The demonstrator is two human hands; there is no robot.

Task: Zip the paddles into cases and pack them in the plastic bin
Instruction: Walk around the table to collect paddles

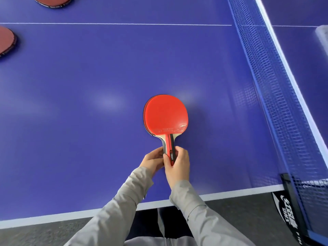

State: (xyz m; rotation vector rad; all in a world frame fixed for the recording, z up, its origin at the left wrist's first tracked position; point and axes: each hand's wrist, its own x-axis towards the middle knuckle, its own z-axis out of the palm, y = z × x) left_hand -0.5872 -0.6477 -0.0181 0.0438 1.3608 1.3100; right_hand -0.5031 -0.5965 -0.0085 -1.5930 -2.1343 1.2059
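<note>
Sleeves: grey, both reaching in from the bottom edge and over the near rim of the table (pixel 88 86).
Left hand (pixel 152 160): fingers curled round the handle (pixel 169 144) from the left side.
Right hand (pixel 177 166): wrapped round the same handle from the right, thumb lying along its top face.
Paddles (pixel 166 114): red rubber face up, blade pointing away from the person, held low over the blue table. I cannot tell whether it touches the table. A dark rim offset to the left suggests a second paddle stacked under the first.
Weight: likely light enough for one hand.
Stiffness: rigid wooden blade that will not flex, and the rubber faces look grippy rather than slick.
Risk: stacked blades may slide apart if only one handle is squeezed.
Best hold: both handles together, as now, which leaves the blades free to enter a case.
Far paddles (pixel 6 40): two more round red shapes with black edges lie at the upper left, well apart from the hands. One is cut off by the left edge, the other by the top edge (pixel 53 0).
Cases: none clearly in view. I cannot tell whether the far shapes are bare or cased.
Net (pixel 266 77): blue mesh running along the right side.
Bin: not clearly seen. A pale blurred shape (pixel 322 37) beyond the net may be it, and its contents cannot be made out.
Progress: early by my reading, with nothing zipped or packed yet.
</note>
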